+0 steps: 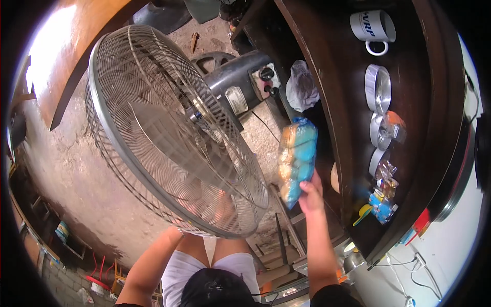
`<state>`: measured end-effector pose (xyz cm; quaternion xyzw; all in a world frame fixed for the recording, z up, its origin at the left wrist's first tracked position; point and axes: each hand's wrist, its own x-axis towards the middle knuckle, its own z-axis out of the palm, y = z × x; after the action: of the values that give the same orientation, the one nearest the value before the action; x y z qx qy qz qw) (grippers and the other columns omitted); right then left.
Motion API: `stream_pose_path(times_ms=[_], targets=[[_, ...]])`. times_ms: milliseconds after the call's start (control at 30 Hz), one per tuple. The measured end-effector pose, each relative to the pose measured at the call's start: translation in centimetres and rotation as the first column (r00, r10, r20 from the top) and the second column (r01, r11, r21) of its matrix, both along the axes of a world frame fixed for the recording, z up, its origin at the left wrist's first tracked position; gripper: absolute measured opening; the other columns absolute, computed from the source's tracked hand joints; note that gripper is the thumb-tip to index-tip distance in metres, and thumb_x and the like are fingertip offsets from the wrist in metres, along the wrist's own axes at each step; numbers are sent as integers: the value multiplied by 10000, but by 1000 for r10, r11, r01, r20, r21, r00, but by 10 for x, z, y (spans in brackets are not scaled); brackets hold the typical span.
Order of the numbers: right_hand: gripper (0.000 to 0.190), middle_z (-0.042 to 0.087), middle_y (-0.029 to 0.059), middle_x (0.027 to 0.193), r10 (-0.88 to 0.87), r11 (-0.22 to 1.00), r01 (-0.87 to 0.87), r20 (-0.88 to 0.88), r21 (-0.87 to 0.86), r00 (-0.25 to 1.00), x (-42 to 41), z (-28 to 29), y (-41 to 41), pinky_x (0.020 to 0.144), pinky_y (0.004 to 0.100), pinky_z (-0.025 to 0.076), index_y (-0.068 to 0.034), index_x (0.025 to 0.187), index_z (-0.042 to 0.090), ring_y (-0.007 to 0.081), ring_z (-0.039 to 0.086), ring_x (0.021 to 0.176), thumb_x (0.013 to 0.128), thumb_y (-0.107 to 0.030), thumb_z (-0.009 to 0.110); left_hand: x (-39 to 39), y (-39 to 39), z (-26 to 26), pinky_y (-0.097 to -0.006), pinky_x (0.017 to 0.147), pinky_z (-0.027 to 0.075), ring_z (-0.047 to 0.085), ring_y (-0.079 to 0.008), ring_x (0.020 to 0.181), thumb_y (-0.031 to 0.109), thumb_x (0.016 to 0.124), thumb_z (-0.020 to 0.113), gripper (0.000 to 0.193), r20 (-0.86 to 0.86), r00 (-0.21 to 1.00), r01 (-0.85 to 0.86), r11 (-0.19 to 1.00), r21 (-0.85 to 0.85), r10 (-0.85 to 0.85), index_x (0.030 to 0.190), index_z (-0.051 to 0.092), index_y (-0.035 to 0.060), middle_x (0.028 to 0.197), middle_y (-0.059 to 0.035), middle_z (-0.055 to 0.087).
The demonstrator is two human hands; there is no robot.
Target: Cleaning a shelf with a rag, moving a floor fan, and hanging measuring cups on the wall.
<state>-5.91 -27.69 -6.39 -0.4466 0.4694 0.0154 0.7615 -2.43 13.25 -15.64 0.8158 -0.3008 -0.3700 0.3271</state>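
Note:
My right hand [311, 193] grips the lower end of a plastic bag [299, 153] packed with rounded blue and yellow-orange pieces, perhaps buns. The bag stands nearly upright in view, its blue end gathered at the top, just left of a dark wooden shelf unit [333, 126]. A large metal-caged fan [168, 138] fills the middle left. Behind its wire guard, my left hand [188, 203] shows only as a blurred patch past the wrist, so its fingers and any hold are unclear.
A white mug [368, 26], metal ring-shaped pans [378, 88], small plastic packets [385, 180] and a yellow scoop [362, 213] rest on the shelf. A crumpled white plastic bag [302, 86] sits beside the fan motor [241, 82]. Chair legs [282, 241] stand near my right leg.

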Motion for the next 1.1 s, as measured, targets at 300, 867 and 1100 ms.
stream_pose_path(times_ms=[300,867,1100], targets=[[783,586,153,1178,385,438,-534,-386,-723,838,-62,21,90,933,402,492,5,1343,443,282,600,1065,715,-148,884,-38,-183,28,-408,1074,442,546,-225,1237,313,817,880,816,-949,226,-631,775,29,219,1452,465,15,1327,-99,583],[714,273,247,1621,200,-21,-710,-699,-704,687,119,-190,-139,1197,461,299,-115,1553,387,429,316,1478,955,-397,654,7,-70,39,-384,1029,480,599,-247,1161,252,890,758,468,-897,410,-418,908,-22,167,1287,641,33,1309,-120,663],[724,222,165,1682,175,345,-616,-596,-708,783,215,-244,-117,1271,446,124,-130,1639,171,334,197,1558,1049,-462,430,41,-16,23,-395,1087,440,567,-337,1292,445,713,852,1047,-813,395,-318,894,317,428,1477,375,-87,1338,-259,605]])
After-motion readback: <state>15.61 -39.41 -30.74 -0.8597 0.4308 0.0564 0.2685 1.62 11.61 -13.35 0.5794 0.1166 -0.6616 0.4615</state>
